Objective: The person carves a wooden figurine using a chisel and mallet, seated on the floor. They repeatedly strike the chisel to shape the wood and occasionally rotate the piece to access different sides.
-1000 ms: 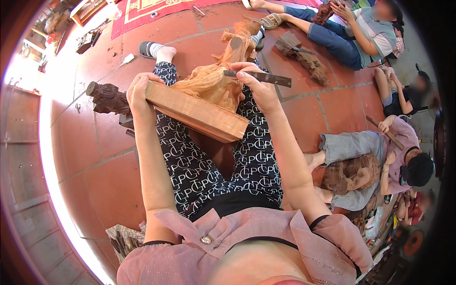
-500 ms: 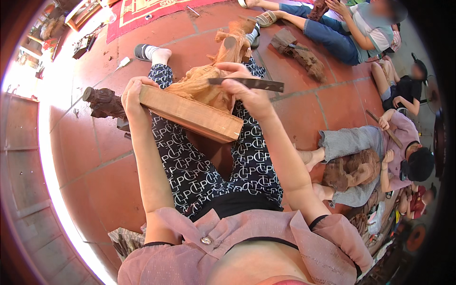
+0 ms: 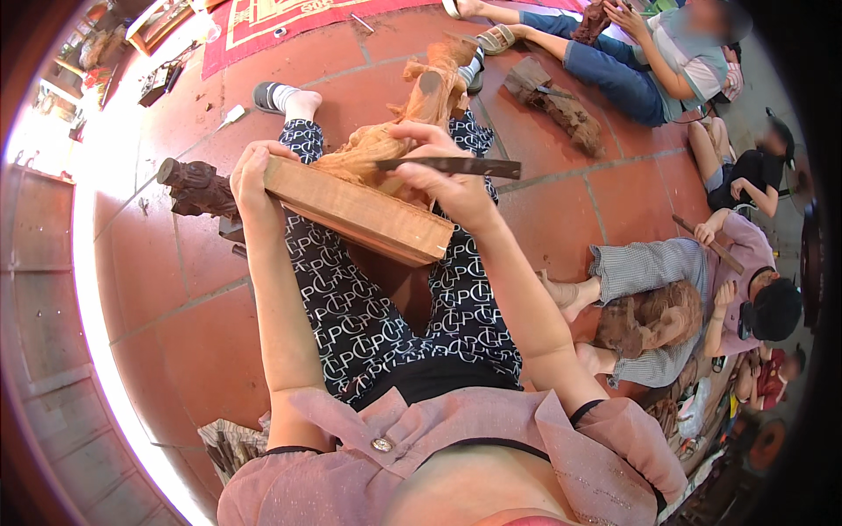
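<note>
A pale wood carving (image 3: 358, 151) on a thick rectangular base (image 3: 360, 217) lies tilted over between my legs, its carved top pointing away from me. My left hand (image 3: 254, 186) is closed round the left corner of the base, thumb along its edge. In my right hand (image 3: 456, 191) a long dark flat file (image 3: 478, 167) is gripped between thumb and fingers. Its left end rests against the carving just above the base; contact there is partly hidden by my fingers. Left of the base, a dark carved wood piece (image 3: 197, 188) lies on the floor.
Red tiles (image 3: 189, 324) cover the floor. Ahead on the right lies a rough wood piece (image 3: 557, 110) with a tool on it. Several people sit along the right, one holding a bar over a brown carving (image 3: 653, 316). A red mat (image 3: 254, 35) lies at the far side.
My right hand and the file have shifted slightly left and down along the carving. The file now lies flatter. My left hand still holds the base.
</note>
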